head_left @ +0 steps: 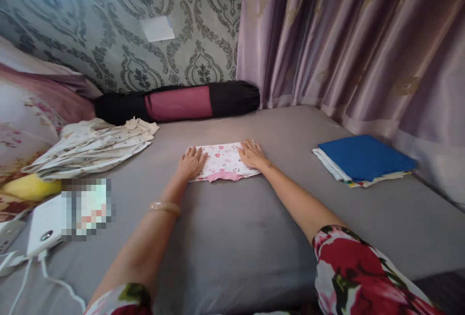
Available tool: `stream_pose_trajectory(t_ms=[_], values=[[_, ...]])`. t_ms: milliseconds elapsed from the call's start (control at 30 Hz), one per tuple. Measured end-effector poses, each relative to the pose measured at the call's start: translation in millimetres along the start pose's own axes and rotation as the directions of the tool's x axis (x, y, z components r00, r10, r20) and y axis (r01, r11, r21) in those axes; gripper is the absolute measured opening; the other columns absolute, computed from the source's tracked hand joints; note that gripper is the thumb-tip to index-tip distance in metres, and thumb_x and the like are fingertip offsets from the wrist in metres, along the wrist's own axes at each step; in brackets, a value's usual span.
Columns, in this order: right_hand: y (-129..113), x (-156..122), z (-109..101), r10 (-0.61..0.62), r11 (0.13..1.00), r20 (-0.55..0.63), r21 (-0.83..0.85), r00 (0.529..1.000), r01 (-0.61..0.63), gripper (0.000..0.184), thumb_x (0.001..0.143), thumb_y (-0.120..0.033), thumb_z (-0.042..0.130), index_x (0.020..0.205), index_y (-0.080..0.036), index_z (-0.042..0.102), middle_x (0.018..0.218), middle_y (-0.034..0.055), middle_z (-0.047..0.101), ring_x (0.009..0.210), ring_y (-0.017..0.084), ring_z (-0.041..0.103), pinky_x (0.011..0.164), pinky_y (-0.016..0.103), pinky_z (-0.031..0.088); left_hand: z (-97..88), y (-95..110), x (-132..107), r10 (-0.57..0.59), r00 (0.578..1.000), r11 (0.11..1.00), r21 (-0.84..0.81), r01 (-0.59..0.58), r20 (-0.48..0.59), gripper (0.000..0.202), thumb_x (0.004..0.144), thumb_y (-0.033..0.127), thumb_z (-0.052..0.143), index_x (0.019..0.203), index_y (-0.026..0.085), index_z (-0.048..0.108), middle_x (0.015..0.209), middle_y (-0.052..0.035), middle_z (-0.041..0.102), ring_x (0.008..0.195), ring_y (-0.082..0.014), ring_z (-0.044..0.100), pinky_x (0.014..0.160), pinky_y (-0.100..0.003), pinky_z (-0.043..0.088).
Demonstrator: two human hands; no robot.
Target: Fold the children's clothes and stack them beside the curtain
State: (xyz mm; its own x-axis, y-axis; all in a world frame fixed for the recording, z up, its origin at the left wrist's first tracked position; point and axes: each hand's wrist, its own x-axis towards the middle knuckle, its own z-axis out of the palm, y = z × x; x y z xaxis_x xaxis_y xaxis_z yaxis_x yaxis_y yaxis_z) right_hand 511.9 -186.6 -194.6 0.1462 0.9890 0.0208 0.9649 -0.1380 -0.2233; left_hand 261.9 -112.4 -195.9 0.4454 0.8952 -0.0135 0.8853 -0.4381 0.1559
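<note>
A small white garment with pink and red prints and a pink neckline lies folded flat on the grey bed sheet. My left hand rests palm down on its left end, fingers stretched out. On the opposite end lies my right hand, also flat with its fingers extended. Both palms touch the cloth, and neither hand grips it. The pink neckline edge faces me.
Folded clothes with a blue piece on top lie at right. A crumpled cream garment, a yellow object and a white device with cables are at left. A black and maroon rolled bag lies against the wall.
</note>
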Motion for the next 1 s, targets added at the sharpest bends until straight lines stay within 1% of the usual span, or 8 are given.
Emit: stream_pose_trajectory(t_ms=[100,167,333,500,633,700,833,1000], values=[[9,-3,-4,0.017,1.0,-0.007,-0.01,1.0,-0.017,0.061,0.099,-0.04,0.014,0.146,-0.007,0.035,0.155,0.0144,0.028,0.144,0.025,0.019,0.117,0.045,0.009,-1.5,-14,-6,0.048,0.998,0.999,0.024,-0.047,-0.049,0.057,0.097,0.047,0.022,0.141,0.017,0.042,0.153,-0.0135,0.033,0.145,-0.0314,0.019,0.113,-0.054,0.02],[15,-5,-4,0.036,0.999,-0.022,-0.029,0.999,-0.036,0.062,0.099,-0.039,0.015,0.147,-0.005,0.034,0.156,0.0144,0.026,0.144,0.025,0.018,0.117,0.044,0.009,0.3,-23,-10,0.022,0.997,1.0,0.003,-0.022,-0.079,0.056,0.096,0.047,0.025,0.14,0.018,0.043,0.154,-0.0113,0.032,0.145,-0.0314,0.018,0.114,-0.056,0.017],[19,-7,2,0.042,0.998,-0.019,-0.043,0.999,-0.042,0.061,0.099,-0.038,0.015,0.147,-0.005,0.033,0.156,0.0136,0.025,0.144,0.025,0.019,0.117,0.042,0.013,8.6,-37,-13,-0.051,0.997,0.986,-0.16,0.04,-0.063,0.057,0.095,0.048,0.027,0.144,0.02,0.039,0.156,-0.0074,0.028,0.143,-0.0292,0.024,0.115,-0.055,0.018],[17,-8,-1,0.039,0.998,-0.018,-0.055,0.999,-0.039,0.06,0.098,-0.037,0.015,0.146,-0.005,0.034,0.155,0.0146,0.027,0.144,0.026,0.02,0.116,0.047,0.013,12.9,-42,-14,-0.012,0.979,0.964,-0.261,-0.043,-0.203,0.054,0.091,0.047,0.038,0.135,0.019,0.05,0.151,-0.0093,0.039,0.14,-0.0299,0.031,0.114,-0.052,0.024],[6,-12,-8,-0.013,0.995,-0.103,-0.1,0.995,0.003,0.056,0.098,-0.032,0.019,0.141,-0.006,0.042,0.153,0.0155,0.032,0.143,0.027,0.021,0.116,0.053,0.005,15.5,-50,-16,0.03,0.938,0.897,-0.405,-0.177,-0.344,0.049,0.084,0.043,0.048,0.122,0.016,0.061,0.14,-0.012,0.052,0.13,-0.0268,0.046,0.111,-0.043,0.034],[-6,-13,-9,-0.054,0.994,-0.132,-0.097,0.99,0.042,0.054,0.097,-0.03,0.02,0.141,-0.007,0.043,0.153,0.0148,0.033,0.143,0.026,0.021,0.116,0.051,0.005,17.3,-55,-15,-0.004,0.936,0.862,-0.476,-0.176,-0.353,0.046,0.08,0.042,0.052,0.116,0.017,0.065,0.136,-0.0114,0.055,0.126,-0.0268,0.051,0.109,-0.042,0.037],[-30,-16,0,-0.078,0.997,-0.067,-0.022,0.995,0.077,0.055,0.098,-0.035,0.021,0.144,-0.011,0.039,0.154,0.0132,0.031,0.143,0.026,0.022,0.116,0.049,0.013,21.3,-60,-13,-0.041,0.942,0.829,-0.538,-0.155,-0.334,0.044,0.078,0.04,0.055,0.113,0.017,0.067,0.137,-0.0112,0.055,0.126,-0.0271,0.051,0.11,-0.042,0.037],[-34,-15,13,-0.052,0.999,-0.036,-0.014,0.998,0.052,0.056,0.098,-0.039,0.023,0.146,-0.012,0.036,0.155,0.0126,0.029,0.143,0.026,0.021,0.116,0.049,0.012,23.5,-61,-11,-0.002,0.933,0.83,-0.522,-0.199,-0.359,0.042,0.078,0.036,0.052,0.113,0.017,0.066,0.137,-0.01,0.056,0.129,-0.0256,0.048,0.113,-0.042,0.034]])
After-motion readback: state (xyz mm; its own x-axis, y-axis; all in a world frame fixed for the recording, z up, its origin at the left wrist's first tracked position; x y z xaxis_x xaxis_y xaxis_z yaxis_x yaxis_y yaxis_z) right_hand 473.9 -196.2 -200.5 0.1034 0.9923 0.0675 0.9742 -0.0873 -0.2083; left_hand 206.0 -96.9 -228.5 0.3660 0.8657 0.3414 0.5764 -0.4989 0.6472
